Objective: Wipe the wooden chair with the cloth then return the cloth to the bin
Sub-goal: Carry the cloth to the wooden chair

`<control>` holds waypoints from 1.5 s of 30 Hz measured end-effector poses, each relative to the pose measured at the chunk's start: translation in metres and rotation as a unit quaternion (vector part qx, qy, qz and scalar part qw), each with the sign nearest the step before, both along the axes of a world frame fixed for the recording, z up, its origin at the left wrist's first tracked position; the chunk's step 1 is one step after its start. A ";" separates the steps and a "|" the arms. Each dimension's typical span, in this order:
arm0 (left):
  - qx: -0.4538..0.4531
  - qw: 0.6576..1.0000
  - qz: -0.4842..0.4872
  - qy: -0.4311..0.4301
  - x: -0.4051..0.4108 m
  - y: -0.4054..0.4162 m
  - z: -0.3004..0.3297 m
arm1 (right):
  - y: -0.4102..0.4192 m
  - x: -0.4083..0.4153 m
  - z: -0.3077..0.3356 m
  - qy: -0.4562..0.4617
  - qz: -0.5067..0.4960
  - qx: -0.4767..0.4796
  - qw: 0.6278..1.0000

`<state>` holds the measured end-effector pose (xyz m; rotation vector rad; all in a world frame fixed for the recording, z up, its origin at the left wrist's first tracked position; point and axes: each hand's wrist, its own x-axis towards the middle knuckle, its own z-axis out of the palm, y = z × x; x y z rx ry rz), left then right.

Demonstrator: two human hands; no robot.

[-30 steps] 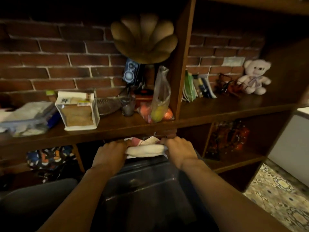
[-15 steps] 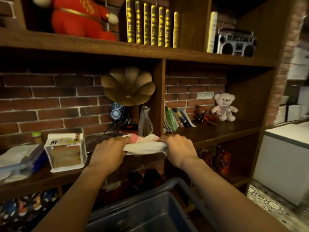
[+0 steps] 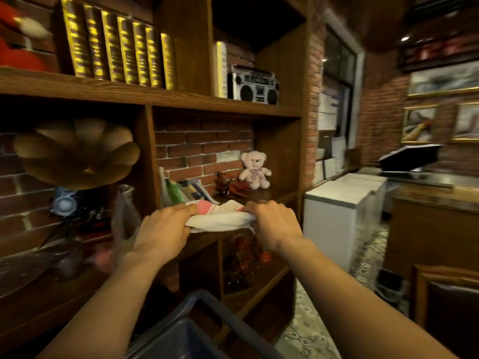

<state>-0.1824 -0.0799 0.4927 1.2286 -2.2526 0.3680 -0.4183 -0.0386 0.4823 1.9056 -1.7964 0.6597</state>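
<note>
**Cloth in both hands, chair not yet reached**

Cloth (image 3: pixel 220 218) is bunched between my two hands, held out in front of my chest, above and beyond the rim of the bin (image 3: pixel 207 300), which shows as a dark blue corner at the bottom of my view. It hangs clear of everything but my fingers: white, with a pink-striped fold showing on top.

My left hand (image 3: pixel 166 229) is curled tight around one end, fingers wrapped over the top edge and thumb tucked beneath, so that end is properly gripped rather than pinched. My right hand (image 3: pixel 273 226) is closed into a fist on the other end, knuckles up; a small corner of fabric pokes out below it. Neither hand has a finger spread or free.

By my reckoning I am at the very start: the cloth is out of the bin and no wiping has begun. A piece of brown wooden furniture (image 3: pixel 445 296) sits at the lower right edge and may be the chair, but too little of it shows for me to be sure.

The next move, as I judge it, calls for turning to the right and carrying the cloth toward that piece, then letting one hand go so the other can press the cloth flat on the wood. I would shake the bundle loose a little first, so that a broad face meets the surface.
</note>
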 end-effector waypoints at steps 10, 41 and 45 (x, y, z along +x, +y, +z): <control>-0.011 0.986 -0.166 -0.003 -0.188 0.014 -0.011 | 0.082 -0.164 -0.013 -0.002 -0.163 -0.004 0.987; 0.099 0.887 -0.450 -0.020 -0.511 0.063 -0.161 | 0.225 -0.387 -0.150 -0.047 -0.372 0.131 0.918; 0.109 0.885 -0.451 -0.037 -0.518 0.040 -0.200 | 0.205 -0.385 -0.184 -0.056 -0.377 0.162 0.910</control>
